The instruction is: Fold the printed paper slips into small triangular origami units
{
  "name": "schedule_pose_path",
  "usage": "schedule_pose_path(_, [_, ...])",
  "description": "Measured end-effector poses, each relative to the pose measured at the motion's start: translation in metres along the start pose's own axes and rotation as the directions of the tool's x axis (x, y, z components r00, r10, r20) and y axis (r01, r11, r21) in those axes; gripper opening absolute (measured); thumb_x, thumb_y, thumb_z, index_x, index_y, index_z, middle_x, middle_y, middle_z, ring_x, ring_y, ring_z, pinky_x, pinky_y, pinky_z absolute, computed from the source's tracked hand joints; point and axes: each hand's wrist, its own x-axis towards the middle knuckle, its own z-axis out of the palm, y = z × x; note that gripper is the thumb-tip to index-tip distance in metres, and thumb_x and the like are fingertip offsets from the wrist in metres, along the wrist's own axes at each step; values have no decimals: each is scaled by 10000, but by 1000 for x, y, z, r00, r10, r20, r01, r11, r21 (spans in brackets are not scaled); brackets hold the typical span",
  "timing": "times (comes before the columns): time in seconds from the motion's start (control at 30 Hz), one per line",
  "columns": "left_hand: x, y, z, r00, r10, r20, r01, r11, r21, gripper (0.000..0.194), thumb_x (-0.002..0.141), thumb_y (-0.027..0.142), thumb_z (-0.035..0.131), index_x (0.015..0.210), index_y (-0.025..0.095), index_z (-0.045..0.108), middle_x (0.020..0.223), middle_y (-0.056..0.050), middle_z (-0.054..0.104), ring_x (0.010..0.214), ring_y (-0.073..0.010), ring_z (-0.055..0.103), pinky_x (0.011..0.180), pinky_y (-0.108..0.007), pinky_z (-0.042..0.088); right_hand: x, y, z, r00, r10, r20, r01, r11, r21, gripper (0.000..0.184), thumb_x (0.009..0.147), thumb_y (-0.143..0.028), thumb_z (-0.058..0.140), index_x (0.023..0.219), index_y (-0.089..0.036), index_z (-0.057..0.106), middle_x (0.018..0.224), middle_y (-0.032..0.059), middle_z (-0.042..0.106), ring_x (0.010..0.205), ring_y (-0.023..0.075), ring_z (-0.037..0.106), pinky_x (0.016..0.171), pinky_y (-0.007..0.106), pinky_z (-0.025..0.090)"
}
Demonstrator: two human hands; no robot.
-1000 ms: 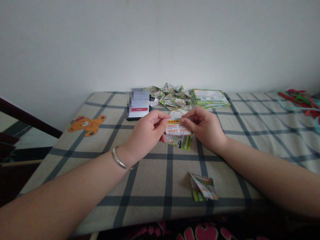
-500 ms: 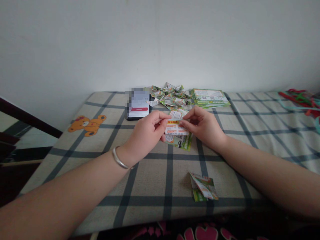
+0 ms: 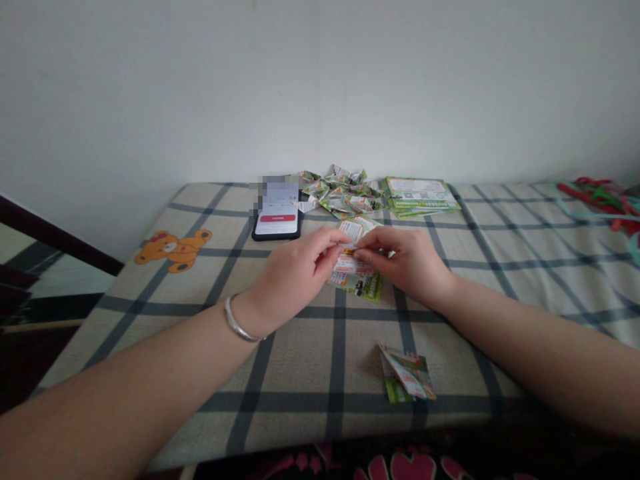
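Between my two hands is a small printed paper, white with orange and yellow print. My left hand, with a silver bangle at the wrist, pinches its left top edge. My right hand pinches the top edge on the right, thumb and forefinger together. Under the held paper a green and white leaflet lies flat on the table, partly covered by paper and fingers. Closer to me, a folded piece of the same kind of paper rests by itself near the table's front edge.
A checked cloth covers the table. Against the wall are a phone, a heap of folded papers and a stack of flat leaflets. A bear sticker is at left; coloured strips lie far right.
Both hands have shifted slightly toward me and closer together at the paper's top edge. The paper's face now shows less, tilted or folded between the fingers.
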Motion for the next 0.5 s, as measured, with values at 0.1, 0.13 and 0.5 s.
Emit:
schedule_pose_path(0.1, [-1,-3,1,998,-52,-22,50,997,-65,197,912,226,537,1106,195,546,926,-13,697,778,-131,674,639,-230,492,0,-1,0,999,14,-37,-14,1000,10,134,856,-307,645,813,-193,700,708,-1,693,597,112,572,563,246,392])
schedule_pose_path(0.13, [0,-4,1,997,-69,-26,67,994,-85,181,904,229,549,1081,190,540,912,-10,684,759,-125,663,628,-228,487,0,-1,0,998,20,-55,-19,999,26,137,856,-308,645,810,-190,695,704,0,693,594,112,574,557,243,397])
schedule_pose_path(0.5, [7,-2,0,995,-49,-83,38,991,-131,43,855,173,601,897,173,592,948,-26,623,848,-126,588,601,-205,468,0,3,-4,979,36,-203,-29,999,36,116,843,-287,654,792,-182,660,680,9,687,580,120,601,527,238,426])
